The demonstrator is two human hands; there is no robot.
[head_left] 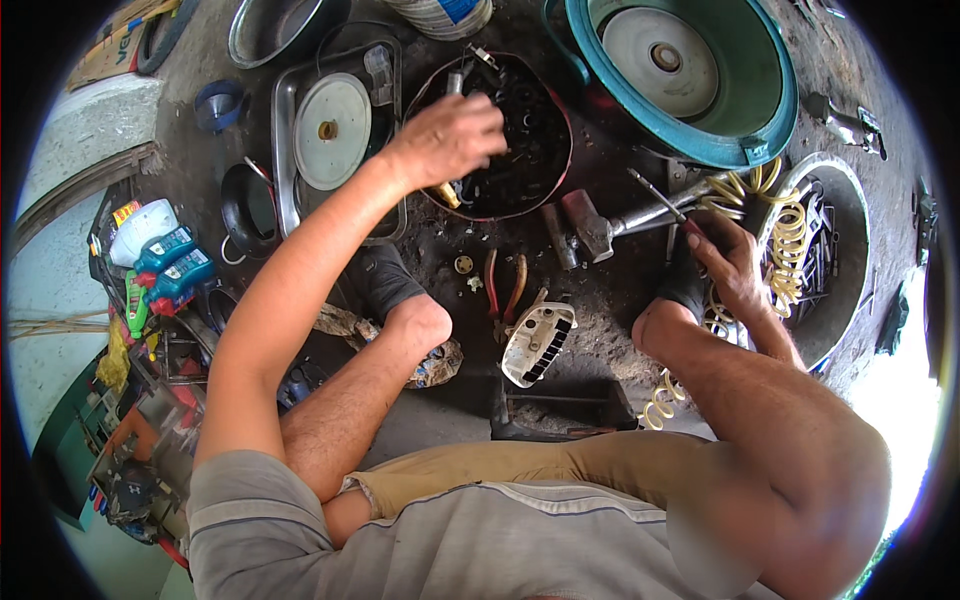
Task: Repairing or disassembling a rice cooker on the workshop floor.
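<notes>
My left hand (455, 140) reaches over a round dark pan (535, 175) of small black parts, its fingers curled and blurred; what they hold, if anything, is hidden. My right hand (728, 255) holds a screwdriver (665, 205) pointing up and left. Between them lie a hammer (590, 222) and a metal cylinder (560, 237). Nearer me, red-handled pliers (492, 278) lie beside a pale housing (540, 340) with black slots.
A teal tub (760, 90) stands at top right, a metal basin (840, 290) with tools and coiled hose (788, 250) at right. A steel tray (290, 100) with a disc is at left, beside bottles (178, 275). A black tray (560, 410) lies near my legs.
</notes>
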